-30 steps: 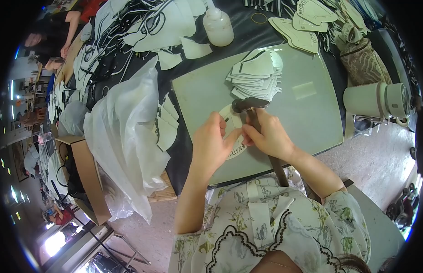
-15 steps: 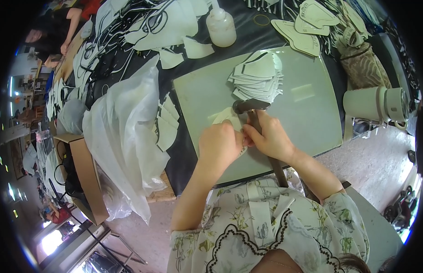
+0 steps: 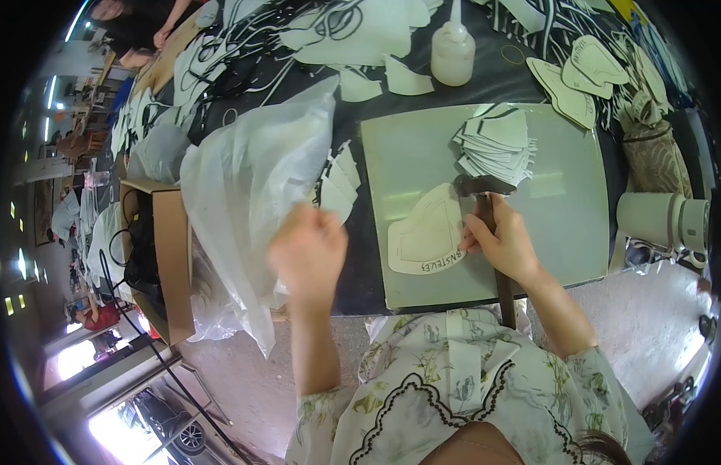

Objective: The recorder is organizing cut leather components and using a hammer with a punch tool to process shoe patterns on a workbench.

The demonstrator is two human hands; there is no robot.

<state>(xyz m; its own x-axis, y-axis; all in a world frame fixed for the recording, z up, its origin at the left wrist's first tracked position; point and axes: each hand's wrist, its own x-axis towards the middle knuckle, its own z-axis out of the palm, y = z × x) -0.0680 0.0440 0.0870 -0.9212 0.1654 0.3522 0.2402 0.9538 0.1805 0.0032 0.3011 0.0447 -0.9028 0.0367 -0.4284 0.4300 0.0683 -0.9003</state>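
My right hand (image 3: 506,242) is wrapped around the handle of a hammer (image 3: 484,203), whose dark head rests at the top edge of a cream cut piece (image 3: 424,236) lying flat on the grey-green mat (image 3: 566,225). My left hand (image 3: 308,252) is off the mat, blurred, over the dark table (image 3: 360,271) just beside a big clear plastic bag (image 3: 248,194); I cannot tell whether its fingers are spread or closed, nor whether they touch anything. A fanned stack of like pieces (image 3: 496,141) sits on the mat just above the hammer head. More small white pieces (image 3: 337,182) lie between the bag and the mat. Beyond the mat stands a squeeze bottle (image 3: 453,54), with larger shaped templates (image 3: 577,77) to its right and scraps of white material with black cord spread over the far table. An open cardboard box (image 3: 163,256) sits at the table's left end, and a white cylinder (image 3: 662,221) lies off the mat's right edge. The floor below is pale concrete. Far left, bright lights and other workbenches show, and another person's arm (image 3: 155,35) reaches over the table's far corner.
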